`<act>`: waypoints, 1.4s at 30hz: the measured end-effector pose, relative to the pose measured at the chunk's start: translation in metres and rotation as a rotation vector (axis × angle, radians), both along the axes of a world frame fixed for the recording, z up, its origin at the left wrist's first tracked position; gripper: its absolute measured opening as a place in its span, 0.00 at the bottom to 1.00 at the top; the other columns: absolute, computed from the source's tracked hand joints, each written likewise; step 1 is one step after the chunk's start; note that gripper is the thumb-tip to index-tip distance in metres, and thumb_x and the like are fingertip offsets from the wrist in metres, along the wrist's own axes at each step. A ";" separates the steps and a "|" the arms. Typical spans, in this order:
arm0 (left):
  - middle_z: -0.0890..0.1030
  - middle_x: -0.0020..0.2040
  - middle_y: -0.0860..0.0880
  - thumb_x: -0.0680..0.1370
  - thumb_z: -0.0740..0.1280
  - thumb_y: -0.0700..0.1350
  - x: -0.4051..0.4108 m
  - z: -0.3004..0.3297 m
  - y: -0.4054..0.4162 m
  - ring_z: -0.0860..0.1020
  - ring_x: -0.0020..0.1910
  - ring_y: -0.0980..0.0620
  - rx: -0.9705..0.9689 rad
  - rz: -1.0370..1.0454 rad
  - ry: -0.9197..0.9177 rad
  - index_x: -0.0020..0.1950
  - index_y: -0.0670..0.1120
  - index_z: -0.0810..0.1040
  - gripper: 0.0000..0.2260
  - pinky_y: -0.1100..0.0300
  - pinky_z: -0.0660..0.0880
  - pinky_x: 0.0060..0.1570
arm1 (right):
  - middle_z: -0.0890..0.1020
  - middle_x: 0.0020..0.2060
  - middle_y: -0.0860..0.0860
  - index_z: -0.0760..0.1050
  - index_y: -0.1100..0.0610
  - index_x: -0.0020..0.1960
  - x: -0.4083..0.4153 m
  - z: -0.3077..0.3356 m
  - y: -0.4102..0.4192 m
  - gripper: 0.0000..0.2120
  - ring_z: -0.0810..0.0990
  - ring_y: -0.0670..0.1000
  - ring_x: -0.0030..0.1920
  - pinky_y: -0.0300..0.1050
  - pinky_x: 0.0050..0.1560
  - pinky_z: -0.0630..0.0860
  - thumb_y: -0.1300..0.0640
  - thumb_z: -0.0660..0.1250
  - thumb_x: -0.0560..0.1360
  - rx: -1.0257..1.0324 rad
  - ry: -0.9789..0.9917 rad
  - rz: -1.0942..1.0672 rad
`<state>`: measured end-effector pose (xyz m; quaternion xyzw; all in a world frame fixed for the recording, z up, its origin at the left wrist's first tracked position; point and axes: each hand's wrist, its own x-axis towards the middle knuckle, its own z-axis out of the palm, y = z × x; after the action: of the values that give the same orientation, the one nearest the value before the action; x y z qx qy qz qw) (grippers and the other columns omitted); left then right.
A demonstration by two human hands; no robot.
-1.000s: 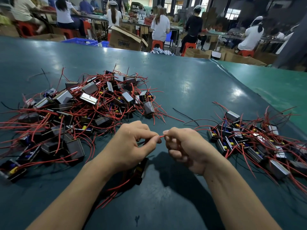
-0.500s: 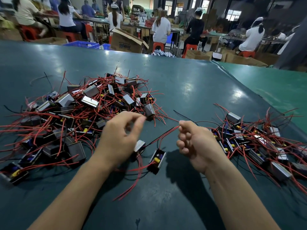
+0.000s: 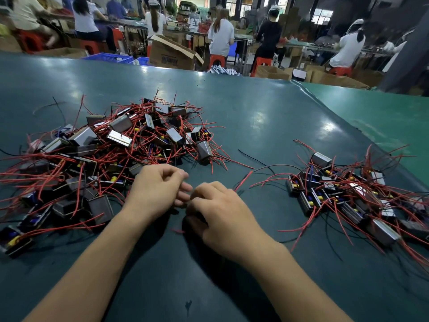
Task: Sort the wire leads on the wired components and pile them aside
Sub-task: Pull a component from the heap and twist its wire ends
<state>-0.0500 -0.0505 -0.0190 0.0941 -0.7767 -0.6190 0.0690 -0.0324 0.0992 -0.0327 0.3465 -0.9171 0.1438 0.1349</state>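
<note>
**Both hands meet low on the mat between two heaps of wired parts**

The fingers of the right hand [image 3: 222, 212] are curled downward over something dark against the table [image 3: 267, 117]; what lies beneath is hidden by the knuckles, so a grip is likely but the thing itself cannot be made out. A red wire lead [image 3: 243, 180] rises slantwise from just beyond those fingers, up and to the right. Whether it is pinched I cannot tell. The left hand [image 3: 157, 191] sits just beside, fingertips loosely bent and nearly touching the right hand's; it seems to hold nothing. A short red wire end shows on the mat under the right hand's near edge.

Outward to the left lies the large pile [image 3: 99, 154] of metal-cased components tangled in red leads, its near edge just beside the left hand. To the right, well apart from the hands, lies the smaller pile [image 3: 348, 194]. A loose black wire [image 3: 253, 158] lies between the heaps.

Beyond the table edge stand cardboard boxes [image 3: 171, 54] and seated people at other benches.
</note>
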 end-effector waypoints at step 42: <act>0.74 0.62 0.42 0.77 0.66 0.42 -0.085 0.044 -0.028 0.73 0.62 0.40 -1.347 -0.194 0.088 0.63 0.45 0.75 0.15 0.46 0.72 0.61 | 0.79 0.47 0.51 0.81 0.59 0.45 -0.021 0.002 0.027 0.06 0.77 0.52 0.50 0.44 0.51 0.73 0.56 0.68 0.76 -0.393 -0.004 -0.228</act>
<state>-0.1354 -0.0781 0.0252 -0.0646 -0.9940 -0.0073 0.0884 -0.0532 0.1261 -0.0309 0.2072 -0.9049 0.3045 0.2132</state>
